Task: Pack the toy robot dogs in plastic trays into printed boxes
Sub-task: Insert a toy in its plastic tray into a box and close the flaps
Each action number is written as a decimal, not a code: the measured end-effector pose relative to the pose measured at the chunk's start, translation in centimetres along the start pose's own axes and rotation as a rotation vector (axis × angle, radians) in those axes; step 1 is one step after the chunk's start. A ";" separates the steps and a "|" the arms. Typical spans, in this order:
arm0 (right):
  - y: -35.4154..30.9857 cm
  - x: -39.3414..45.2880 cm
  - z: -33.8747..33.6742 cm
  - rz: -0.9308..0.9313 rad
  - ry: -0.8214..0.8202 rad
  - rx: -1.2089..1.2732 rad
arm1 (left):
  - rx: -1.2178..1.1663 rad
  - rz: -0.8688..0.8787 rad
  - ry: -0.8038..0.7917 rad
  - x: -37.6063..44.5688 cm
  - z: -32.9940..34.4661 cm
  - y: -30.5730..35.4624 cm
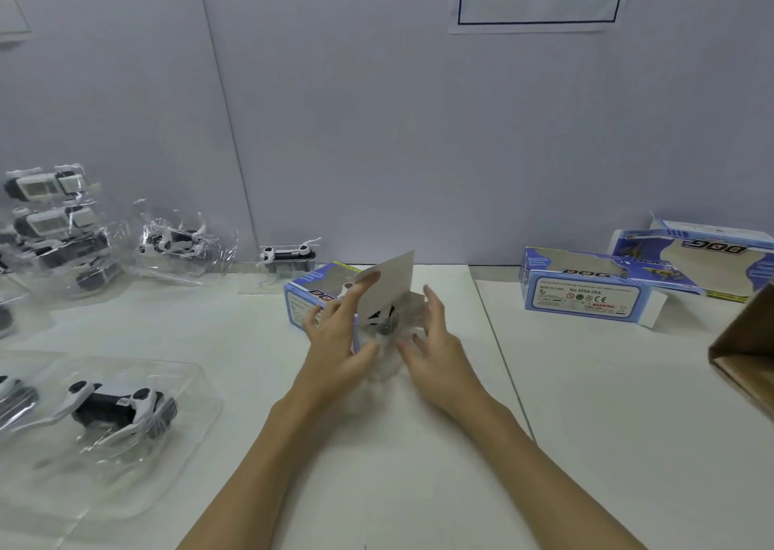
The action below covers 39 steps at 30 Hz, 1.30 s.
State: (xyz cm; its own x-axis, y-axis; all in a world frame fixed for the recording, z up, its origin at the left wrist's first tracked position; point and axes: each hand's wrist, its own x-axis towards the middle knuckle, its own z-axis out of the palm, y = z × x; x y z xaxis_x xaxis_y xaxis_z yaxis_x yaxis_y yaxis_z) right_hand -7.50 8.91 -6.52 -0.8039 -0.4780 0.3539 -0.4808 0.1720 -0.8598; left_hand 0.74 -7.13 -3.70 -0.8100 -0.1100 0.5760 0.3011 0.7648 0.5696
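Two hands at work on one printed box (312,298) near the middle of the desk (377,474). Left hand (335,336) open, straight fingers laid against the raised end flap (391,281) and the side of the box, gripping nothing. Right hand (435,340) open too, fingers fanned just beside the clear tray (379,357); too blurred to say whether touching it. Toy dog (379,319) seated in that tray, partly inside the open end of the box, under the flap, near end of the tray not yet in.

Plenty to go wrong from here, by the look of it:

- Could snag the thin tray rim on the mouth of the box, buckling the plastic if pushed harder.
- Could shove the box away across the smooth desk, with only flat fingers steadying it.
- Could let the flap drop onto the tray if the left fingers slip, creasing the card.
- Could pop the dog loose from its seat if the tray flexes or goes in crooked.

More dogs in trays waiting at the left, one close by (121,407). Further boxes (586,294) lying at the right, well apart. Brown carton (749,352) at the right edge.
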 end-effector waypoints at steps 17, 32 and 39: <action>-3.8 0.0 -2.9 -0.187 0.300 0.135 | -0.608 0.041 0.393 1.2 -1.5 2.9; -7.2 -0.9 -4.0 -0.359 0.307 0.149 | -0.724 -0.013 0.226 1.0 -1.0 4.7; -6.9 -1.2 -4.6 -0.287 0.272 0.156 | -0.619 -0.030 0.128 0.9 -0.7 4.1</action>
State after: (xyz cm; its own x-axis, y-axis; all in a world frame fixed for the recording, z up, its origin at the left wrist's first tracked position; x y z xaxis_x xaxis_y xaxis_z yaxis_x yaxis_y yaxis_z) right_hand -4.86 12.30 0.68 -0.7186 -0.2394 0.6529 -0.6563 -0.0769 -0.7505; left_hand 1.63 -4.50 -0.43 -0.7676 -0.2296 0.5984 0.5458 0.2551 0.7981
